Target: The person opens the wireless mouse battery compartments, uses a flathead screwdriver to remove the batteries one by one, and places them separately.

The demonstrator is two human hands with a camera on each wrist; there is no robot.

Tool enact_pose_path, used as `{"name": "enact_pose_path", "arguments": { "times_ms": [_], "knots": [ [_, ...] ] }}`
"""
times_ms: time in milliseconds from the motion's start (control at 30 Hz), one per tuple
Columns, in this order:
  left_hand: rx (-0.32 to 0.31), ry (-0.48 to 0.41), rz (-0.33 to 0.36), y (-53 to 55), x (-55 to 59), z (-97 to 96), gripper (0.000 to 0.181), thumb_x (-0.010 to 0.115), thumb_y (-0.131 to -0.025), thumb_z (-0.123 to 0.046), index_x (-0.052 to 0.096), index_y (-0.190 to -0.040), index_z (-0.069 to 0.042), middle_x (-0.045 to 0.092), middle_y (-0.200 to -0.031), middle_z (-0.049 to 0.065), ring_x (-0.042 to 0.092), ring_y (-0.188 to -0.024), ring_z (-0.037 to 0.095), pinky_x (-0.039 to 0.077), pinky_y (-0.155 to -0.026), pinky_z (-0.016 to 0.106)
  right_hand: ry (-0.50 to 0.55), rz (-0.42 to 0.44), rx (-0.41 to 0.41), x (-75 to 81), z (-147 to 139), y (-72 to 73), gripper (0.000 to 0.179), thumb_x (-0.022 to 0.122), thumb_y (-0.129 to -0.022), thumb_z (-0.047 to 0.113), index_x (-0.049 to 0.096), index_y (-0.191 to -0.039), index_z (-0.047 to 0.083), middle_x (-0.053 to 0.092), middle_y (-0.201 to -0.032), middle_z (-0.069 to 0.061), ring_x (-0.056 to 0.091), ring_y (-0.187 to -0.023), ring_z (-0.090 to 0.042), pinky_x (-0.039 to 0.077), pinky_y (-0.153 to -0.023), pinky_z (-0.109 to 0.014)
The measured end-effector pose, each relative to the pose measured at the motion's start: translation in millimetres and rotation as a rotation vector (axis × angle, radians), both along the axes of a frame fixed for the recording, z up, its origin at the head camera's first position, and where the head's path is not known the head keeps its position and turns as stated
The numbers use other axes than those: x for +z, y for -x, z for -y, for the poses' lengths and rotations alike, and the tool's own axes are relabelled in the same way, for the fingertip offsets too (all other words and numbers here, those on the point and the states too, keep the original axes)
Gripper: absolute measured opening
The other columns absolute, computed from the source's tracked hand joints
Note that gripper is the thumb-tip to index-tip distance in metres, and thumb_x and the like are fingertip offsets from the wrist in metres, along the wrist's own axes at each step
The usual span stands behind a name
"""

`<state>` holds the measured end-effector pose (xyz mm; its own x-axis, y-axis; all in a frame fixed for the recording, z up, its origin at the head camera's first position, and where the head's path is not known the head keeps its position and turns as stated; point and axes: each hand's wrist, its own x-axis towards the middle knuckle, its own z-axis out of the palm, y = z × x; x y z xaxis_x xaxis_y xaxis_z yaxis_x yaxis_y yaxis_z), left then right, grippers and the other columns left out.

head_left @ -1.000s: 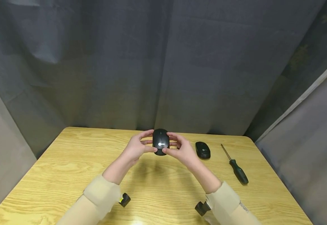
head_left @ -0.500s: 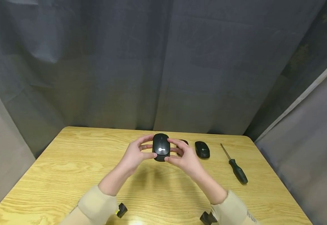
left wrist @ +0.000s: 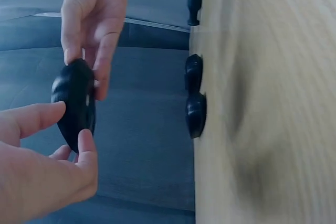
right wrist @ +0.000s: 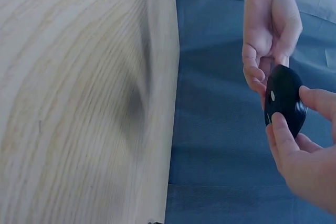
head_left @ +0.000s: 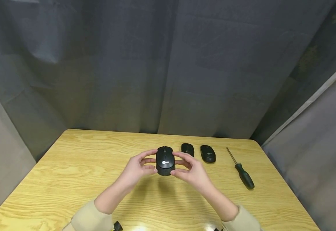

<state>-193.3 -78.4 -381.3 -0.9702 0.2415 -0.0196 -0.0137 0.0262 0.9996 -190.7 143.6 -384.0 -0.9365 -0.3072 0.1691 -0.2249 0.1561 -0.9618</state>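
Observation:
A black computer mouse (head_left: 165, 158) with a white logo is held up off the wooden table between my two hands. My left hand (head_left: 137, 166) pinches its left side with thumb and fingertips, and my right hand (head_left: 191, 170) grips the right side the same way. In the left wrist view the mouse (left wrist: 76, 103) is seen edge-on, with space between it and the tabletop. The right wrist view shows the mouse's underside (right wrist: 278, 95), partly covered by fingers.
On the wooden table (head_left: 78, 179), two more black mice lie right of my hands: a nearer mouse (head_left: 187, 149), partly behind my right hand, and another mouse (head_left: 207, 154). Farther right lies a screwdriver (head_left: 244, 176) with a dark green handle. A grey curtain (head_left: 168, 70) hangs behind the table.
Both hands have brought the held mouse down in the head view, closer to me. A mouse on the table that my right hand mostly hid now shows. The screwdriver lies where it was.

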Motion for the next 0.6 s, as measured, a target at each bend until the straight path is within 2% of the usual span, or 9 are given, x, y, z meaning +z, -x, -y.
{"name": "enact_pose_path", "arguments": {
  "times_ms": [200,300,433,600],
  "knots": [
    [-0.003,-0.009,-0.039,-4.9,-7.9,1.8,0.064,0.066,-0.075,0.014,0.053,-0.132,-0.01,0.058,-0.117,0.016,0.059,-0.097,0.023,0.055,-0.081,0.03,0.047,0.047,0.059,-5.9,-3.5,-3.8,0.061,0.074,-0.077,0.001,0.05,-0.134,0.005,0.038,-0.144,-0.015,0.052,-0.121,-0.035,0.056,-0.085,-0.031],
    [0.005,-0.011,-0.055,-6.1,-12.5,1.2,0.065,0.065,-0.073,0.018,0.053,-0.132,-0.008,0.058,-0.115,0.017,0.059,-0.097,0.023,0.055,-0.08,0.027,0.055,0.042,0.083,-12.1,-5.3,-5.4,0.061,0.071,-0.078,-0.003,0.049,-0.134,0.003,0.036,-0.145,-0.016,0.051,-0.121,-0.037,0.056,-0.085,-0.03],
    [0.01,-0.001,-0.073,-5.7,-18.9,0.9,0.065,0.066,-0.072,0.017,0.053,-0.131,-0.007,0.057,-0.115,0.017,0.059,-0.098,0.023,0.054,-0.082,0.025,0.047,0.005,0.053,-18.7,-3.6,-5.7,0.058,0.068,-0.078,-0.01,0.052,-0.131,0.002,0.039,-0.143,-0.016,0.054,-0.117,-0.036,0.056,-0.082,-0.028],
    [0.026,0.026,-0.108,-4.3,-26.5,1.1,0.06,0.069,-0.074,0.012,0.056,-0.129,-0.009,0.053,-0.122,0.012,0.057,-0.102,0.022,0.053,-0.086,0.027,0.032,-0.039,0.011,-25.1,1.1,-4.0,0.054,0.068,-0.076,-0.012,0.056,-0.127,0.002,0.044,-0.138,-0.016,0.059,-0.111,-0.034,0.057,-0.08,-0.028]
  ]
}}
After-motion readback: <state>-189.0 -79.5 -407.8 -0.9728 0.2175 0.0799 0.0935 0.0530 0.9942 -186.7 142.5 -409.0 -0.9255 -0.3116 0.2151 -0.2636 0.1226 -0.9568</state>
